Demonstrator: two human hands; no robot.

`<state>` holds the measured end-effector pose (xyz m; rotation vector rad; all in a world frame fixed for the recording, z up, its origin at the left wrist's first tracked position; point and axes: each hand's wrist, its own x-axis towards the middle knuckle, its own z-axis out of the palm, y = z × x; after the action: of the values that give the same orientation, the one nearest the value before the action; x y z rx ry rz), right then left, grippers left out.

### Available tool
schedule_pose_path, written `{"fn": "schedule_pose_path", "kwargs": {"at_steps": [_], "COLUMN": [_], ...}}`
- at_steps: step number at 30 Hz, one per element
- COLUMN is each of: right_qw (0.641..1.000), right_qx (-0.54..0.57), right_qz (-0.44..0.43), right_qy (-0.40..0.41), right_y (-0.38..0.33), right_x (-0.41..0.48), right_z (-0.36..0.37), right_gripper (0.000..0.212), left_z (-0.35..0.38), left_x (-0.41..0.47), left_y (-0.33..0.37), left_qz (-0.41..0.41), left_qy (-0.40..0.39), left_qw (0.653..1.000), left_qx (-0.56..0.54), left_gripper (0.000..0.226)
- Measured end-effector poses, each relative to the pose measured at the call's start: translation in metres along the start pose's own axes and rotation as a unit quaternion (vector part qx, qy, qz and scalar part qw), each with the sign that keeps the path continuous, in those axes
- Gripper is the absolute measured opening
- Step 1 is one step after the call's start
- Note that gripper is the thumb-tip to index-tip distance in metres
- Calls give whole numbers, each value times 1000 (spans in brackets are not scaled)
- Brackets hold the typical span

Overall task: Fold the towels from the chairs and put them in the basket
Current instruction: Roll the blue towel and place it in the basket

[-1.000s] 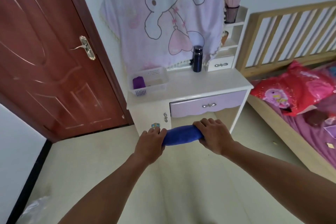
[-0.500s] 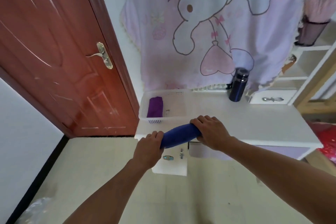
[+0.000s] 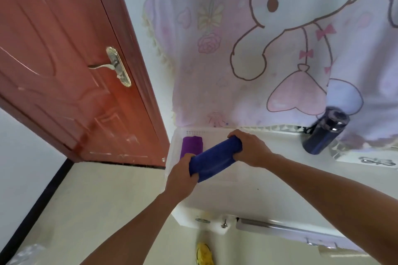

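White desk (image 3: pixel 269 196) beside red door (image 3: pixel 71 66), cartoon cloth (image 3: pixel 269 49) behind, both hands, left (image 3: pixel 179 180), right (image 3: pixel 251 149), clamped on rolled blue towel (image 3: pixel 215 160) over white basket (image 3: pixel 175 146), purple towel (image 3: pixel 191 146) inside, dark bottle (image 3: pixel 325 133) near.

Bright, soft blur, wide-angle edge distortion

Blue towel (image 3: pixel 215 160); purple towel (image 3: pixel 192 146); white basket (image 3: pixel 172 153); white table (image 3: pixel 258 196); reddish-brown door (image 3: pixel 64 60); navy bottle (image 3: pixel 323 135); pink cartoon-rabbit cloth (image 3: pixel 258 49).

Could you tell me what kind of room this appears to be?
Probably a child's bedroom: a white dresser draped with a pink cartoon rabbit cloth, a reddish wooden door, and a basket holding a purple towel.
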<state>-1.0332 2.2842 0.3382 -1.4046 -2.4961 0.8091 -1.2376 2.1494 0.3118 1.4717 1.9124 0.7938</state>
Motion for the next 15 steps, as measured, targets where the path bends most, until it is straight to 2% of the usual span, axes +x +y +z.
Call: {"fn": "schedule_pose_path", "kwargs": {"at_steps": [2, 7, 11, 15], "right_qw": [995, 957, 940, 944], "right_qx": [90, 252, 293, 264], "right_qz": [49, 133, 170, 183], "right_qy": [-10, -47, -36, -79], "right_y": [4, 11, 19, 33], "right_x": [27, 75, 108, 140], "right_z": [-5, -1, 14, 41], "right_gripper": [54, 39, 33, 18], "left_z": [4, 25, 41, 59], "left_x": [22, 54, 71, 80], "left_y": [-6, -18, -21, -29], "left_qz": [-46, -120, -157, -217], "left_qy": [-36, -100, -98, -90], "left_qw": [998, 988, 982, 972], "left_qx": [-12, -18, -28, -14], "left_gripper": [27, 17, 26, 30]}}
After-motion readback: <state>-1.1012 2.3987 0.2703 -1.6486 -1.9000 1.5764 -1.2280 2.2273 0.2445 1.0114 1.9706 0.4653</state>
